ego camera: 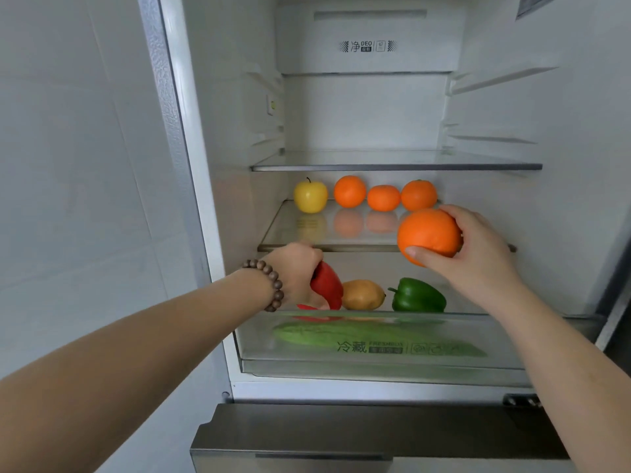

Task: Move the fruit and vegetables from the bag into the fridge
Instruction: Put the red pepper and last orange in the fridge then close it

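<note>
The fridge stands open in front of me. My left hand [296, 268] grips a red pepper [327, 285] low on the bottom shelf, beside a yellow-brown mango [362, 295] and a green pepper [417, 296]. My right hand [478, 249] holds a large orange [428, 235] in the air at the front right of the middle glass shelf [341, 248]. At the back of that shelf sit a yellow apple [310, 197] and three oranges [383, 198] in a row. The bag is out of view.
A clear crisper drawer [375, 349] below the bottom shelf holds a long green vegetable [327, 336]. The upper glass shelf [396, 165] is bare. A tiled wall [78, 165] stands left of the fridge. A steel lower drawer front [341, 435] juts out beneath.
</note>
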